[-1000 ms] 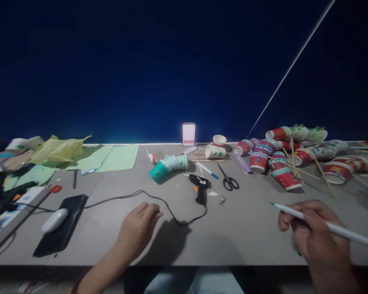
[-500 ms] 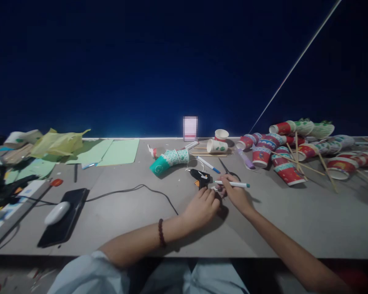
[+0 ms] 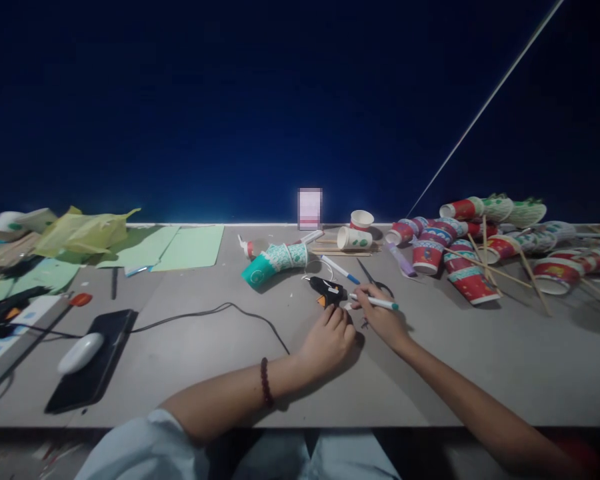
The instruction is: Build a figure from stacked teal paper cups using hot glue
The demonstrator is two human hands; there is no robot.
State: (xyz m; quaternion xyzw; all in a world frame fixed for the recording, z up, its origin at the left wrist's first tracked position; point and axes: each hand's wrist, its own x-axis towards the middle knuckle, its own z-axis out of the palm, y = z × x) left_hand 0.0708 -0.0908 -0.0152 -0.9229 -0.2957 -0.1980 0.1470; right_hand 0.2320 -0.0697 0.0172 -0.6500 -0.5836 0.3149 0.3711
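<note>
In my right hand is a white marker with a green end, gripped between thumb and fingers and pointing left. My left hand rests on the table with its fingers curled down; whatever is under them is hidden. A small white piece shows between the two hands. Just beyond my left fingertips lies a black glue gun with an orange trigger. Scissors lie open behind my right hand, and a blue-and-white marker lies to their left.
Joined green paper cups lie behind the glue gun. Stacked red cups and wooden sticks crowd the right. A phone carrying a white mouse, a power strip and green paper are at left. A cord crosses the table.
My right hand has shifted slightly, and the marker has moved a little left and down with it. My left hand stays nearly in place. The view has shifted slightly.
</note>
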